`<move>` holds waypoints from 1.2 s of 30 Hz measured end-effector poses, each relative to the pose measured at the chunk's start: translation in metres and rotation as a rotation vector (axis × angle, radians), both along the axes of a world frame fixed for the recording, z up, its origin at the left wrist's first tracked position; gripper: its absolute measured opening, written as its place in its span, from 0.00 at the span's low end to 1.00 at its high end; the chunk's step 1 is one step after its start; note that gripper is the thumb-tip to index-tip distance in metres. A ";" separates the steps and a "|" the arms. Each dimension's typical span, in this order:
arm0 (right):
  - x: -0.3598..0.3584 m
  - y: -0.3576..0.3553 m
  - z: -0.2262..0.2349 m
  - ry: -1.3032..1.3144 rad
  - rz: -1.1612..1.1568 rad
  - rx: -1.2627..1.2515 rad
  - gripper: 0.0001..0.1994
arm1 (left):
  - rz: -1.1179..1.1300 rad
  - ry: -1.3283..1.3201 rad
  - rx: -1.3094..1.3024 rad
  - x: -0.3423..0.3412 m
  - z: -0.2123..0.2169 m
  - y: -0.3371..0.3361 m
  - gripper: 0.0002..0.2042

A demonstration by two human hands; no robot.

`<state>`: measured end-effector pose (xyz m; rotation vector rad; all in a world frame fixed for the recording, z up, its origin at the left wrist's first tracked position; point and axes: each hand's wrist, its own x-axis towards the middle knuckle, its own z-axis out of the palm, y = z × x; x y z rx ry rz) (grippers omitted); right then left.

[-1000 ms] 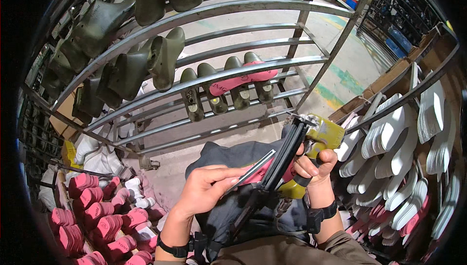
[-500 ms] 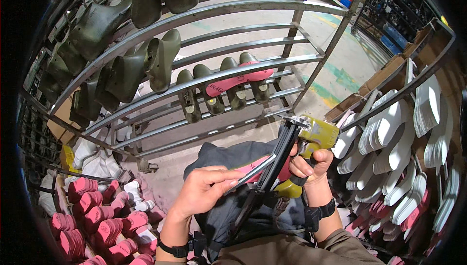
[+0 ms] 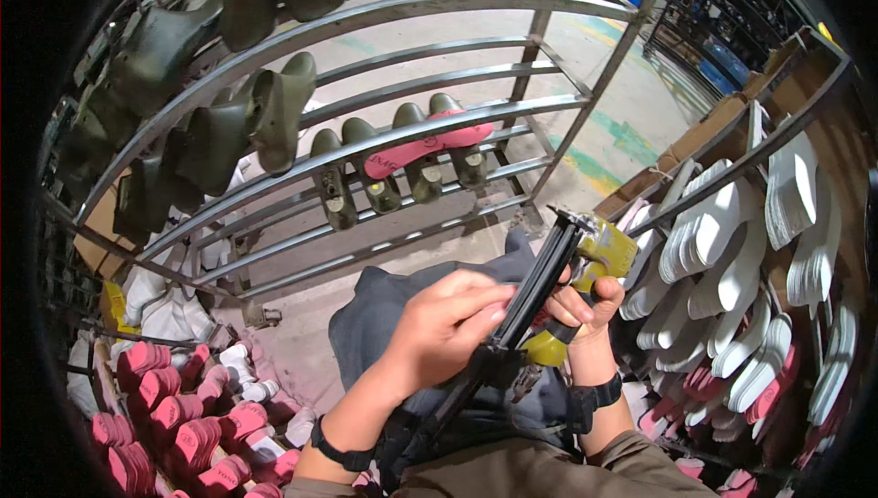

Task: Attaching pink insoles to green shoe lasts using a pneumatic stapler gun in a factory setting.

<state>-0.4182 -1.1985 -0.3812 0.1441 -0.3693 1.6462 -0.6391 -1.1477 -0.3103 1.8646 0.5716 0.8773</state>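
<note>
In my head view, the right hand (image 3: 590,312) is wrapped round the yellow staple gun (image 3: 608,251), tilted above the lap (image 3: 366,320); the left hand (image 3: 444,329) is half curled, fingertips against the long black magazine (image 3: 541,283), and I cannot tell whether they pinch anything; a strip of concrete floor (image 3: 439,251) separates me from the steel rack (image 3: 526,117); smooth dark-green shoe lasts (image 3: 337,205) and one flat pink insole (image 3: 425,148) rest there; thin white insoles (image 3: 704,233) crowd the right.
</note>
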 end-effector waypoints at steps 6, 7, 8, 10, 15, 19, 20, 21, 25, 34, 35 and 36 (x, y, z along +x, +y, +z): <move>0.022 0.002 -0.006 0.054 -0.095 0.022 0.27 | 0.094 0.051 -0.361 -0.043 -0.042 -0.044 0.12; 0.023 0.002 -0.004 0.055 -0.106 0.019 0.27 | 0.097 -0.031 -0.454 -0.048 -0.053 -0.053 0.13; 0.023 0.003 -0.001 0.058 -0.112 0.014 0.27 | 0.100 -0.112 -0.546 -0.052 -0.062 -0.061 0.15; 0.022 0.006 -0.003 0.054 -0.102 0.022 0.28 | 0.147 -0.234 -0.654 -0.052 -0.078 -0.080 0.17; 0.025 0.007 -0.002 0.018 -0.099 0.007 0.28 | 0.307 -0.406 -0.791 -0.037 -0.086 -0.092 0.23; 0.000 0.000 0.002 -0.174 -0.027 -0.160 0.27 | 0.612 -0.483 -0.850 0.012 -0.055 -0.063 0.21; -0.009 -0.002 0.006 -0.240 -0.025 -0.180 0.28 | 0.487 -0.515 -0.907 0.017 -0.050 -0.050 0.20; -0.012 -0.003 0.015 -0.309 -0.029 -0.194 0.29 | 0.353 -0.549 -0.959 0.018 -0.046 -0.042 0.18; -0.003 -0.017 0.035 -0.656 -0.005 -0.263 0.25 | 0.277 -0.169 -0.842 0.005 -0.083 -0.028 0.14; 0.026 -0.082 0.026 -1.431 -0.414 -0.671 0.20 | 0.245 0.734 0.215 -0.051 -0.138 -0.030 0.34; 0.023 -0.081 0.020 -1.556 -0.462 -0.705 0.18 | 0.254 0.768 0.224 -0.054 -0.147 -0.030 0.35; 0.020 -0.078 0.010 -1.644 -0.515 -0.714 0.19 | 0.246 0.749 0.201 -0.056 -0.154 -0.030 0.35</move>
